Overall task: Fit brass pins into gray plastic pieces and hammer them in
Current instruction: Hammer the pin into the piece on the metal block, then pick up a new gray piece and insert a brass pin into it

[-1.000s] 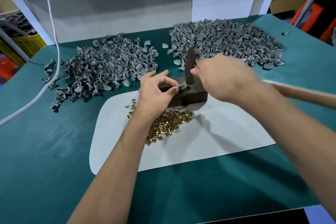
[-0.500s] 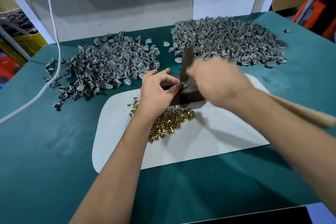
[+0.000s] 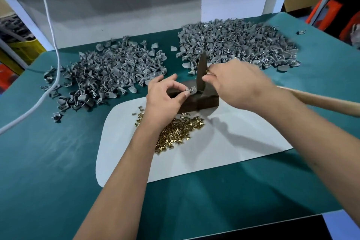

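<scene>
Since the earlier frame the hammer (image 3: pixel 201 70) has swung more upright in the clenched right hand (image 3: pixel 236 82), while the left hand (image 3: pixel 165 95) pinches a gray piece (image 3: pixel 191 90) on the dark block (image 3: pixel 196 101): hammering step, next blow needs accuracy.

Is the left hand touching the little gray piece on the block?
Touching. The head view shows the left hand pinching the gray piece between thumb and fingertip, on top of the dark block.
</scene>
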A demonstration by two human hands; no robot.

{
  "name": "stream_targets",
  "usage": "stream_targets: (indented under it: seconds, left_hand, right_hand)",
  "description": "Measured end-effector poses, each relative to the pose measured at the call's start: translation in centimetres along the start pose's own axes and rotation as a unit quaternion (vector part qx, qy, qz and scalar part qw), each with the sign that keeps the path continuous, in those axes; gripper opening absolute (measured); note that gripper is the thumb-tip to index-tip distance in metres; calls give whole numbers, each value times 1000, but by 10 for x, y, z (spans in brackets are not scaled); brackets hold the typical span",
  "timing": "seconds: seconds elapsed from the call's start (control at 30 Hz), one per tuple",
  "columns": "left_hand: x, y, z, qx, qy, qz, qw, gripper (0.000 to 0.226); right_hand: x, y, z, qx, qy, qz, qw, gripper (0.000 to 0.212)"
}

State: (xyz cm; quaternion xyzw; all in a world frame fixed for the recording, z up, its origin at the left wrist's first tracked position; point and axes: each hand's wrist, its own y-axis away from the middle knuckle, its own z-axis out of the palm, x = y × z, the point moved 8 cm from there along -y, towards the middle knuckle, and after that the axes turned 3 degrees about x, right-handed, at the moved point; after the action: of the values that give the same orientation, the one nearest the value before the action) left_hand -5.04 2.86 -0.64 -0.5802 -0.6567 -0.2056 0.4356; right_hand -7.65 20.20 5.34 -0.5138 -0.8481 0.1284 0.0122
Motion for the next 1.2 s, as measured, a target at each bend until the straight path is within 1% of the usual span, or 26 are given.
stream_targets:
  seconds: [0.07, 0.23, 0.3, 0.33, 0.43, 0.5, 0.53, 0.6, 0.67, 0.7, 0.77, 0.83, 0.9, 0.97, 1.03, 1.07, 1.13, 1.2]
  left_hand:
    - [0, 1, -1, 4, 12, -4, 1000, 14]
    - [1, 3, 2, -10, 43, -13, 999, 14]
    - [2, 3, 3, -15, 44, -13, 999, 13]
    - [2, 4, 4, -16, 46, -14, 999, 12]
    - [1, 4, 4, -18, 61, -16, 998, 12]
    - [2, 5, 3, -15, 66, -12, 998, 12]
    - [2, 5, 3, -13, 67, -10, 998, 13]
    - [3, 5, 2, -7, 70, -6, 998, 17]
    - [4, 3, 0, -3, 70, 0, 998, 20]
    - [5, 3, -1, -3, 72, 4, 997, 20]
    - [6, 1, -2, -5, 83, 10, 997, 23]
    - [3, -2, -5, 1, 102, 8, 995, 21]
    - [-4, -6, -14, 34, 106, -3, 994, 14]
    - [-16, -12, -32, 97, 50, -17, 994, 15]
    - [-29, -14, -55, 161, -74, -23, 984, 17]
    - [-36, -14, -65, 177, -135, -29, 974, 18]
    - [-53, -16, -76, 169, -203, -52, 963, 21]
    - [-69, -19, -78, 128, -218, -77, 964, 27]
  right_hand:
    - [14, -1, 1, 15, -25, 14, 999, 32]
    - [59, 6, 12, 10, -120, 75, 990, 20]
    - [66, 11, 19, -1, -116, 82, 990, 8]
    - [67, 13, 25, -14, -106, 84, 991, 6]
    - [68, 15, 36, -58, -74, 100, 991, 9]
    - [65, 11, 30, -48, -58, 98, 992, 11]
    - [60, 7, 23, -30, -61, 87, 994, 12]
    - [37, 0, 11, 10, -92, 33, 995, 16]
    - [3, -4, 8, 9, -118, -45, 992, 28]
    - [-12, -5, 10, 1, -124, -81, 989, 30]
    - [-33, -8, 12, 5, -112, -134, 985, 24]
    - [-40, -12, 11, 22, -99, -159, 982, 19]
    - [-40, -16, 9, 30, -90, -165, 982, 25]
    - [-34, -21, 9, 31, -88, -148, 985, 33]
    - [-25, -27, 11, 33, -85, -130, 987, 39]
    - [-20, -30, 12, 36, -81, -123, 988, 39]
    - [-10, -39, 17, 39, -78, -106, 991, 40]
    - [0, -49, 23, 32, -71, -84, 993, 43]
